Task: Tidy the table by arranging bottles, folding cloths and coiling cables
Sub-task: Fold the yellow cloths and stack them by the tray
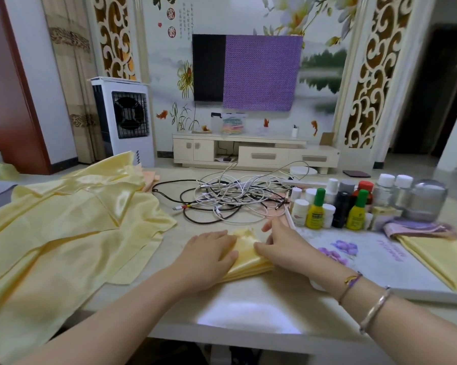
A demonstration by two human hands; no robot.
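Note:
A small folded yellow satin cloth point(245, 256) lies on the table in front of me. My left hand point(209, 255) rests flat on its left side with straight fingers. My right hand point(282, 245) presses on its right side, fingers stretched over the fold. A heap of unfolded yellow cloths point(64, 233) covers the left of the table. A tangle of white and black cables point(235, 200) lies behind the folded cloth. A cluster of small bottles point(340, 204) stands at the right.
A folded yellow cloth point(440, 259) and a purple cloth point(417, 227) lie at the far right on a floral mat point(367, 256). A silver jar point(427, 200) stands behind them. The white table edge point(248, 335) runs close to me.

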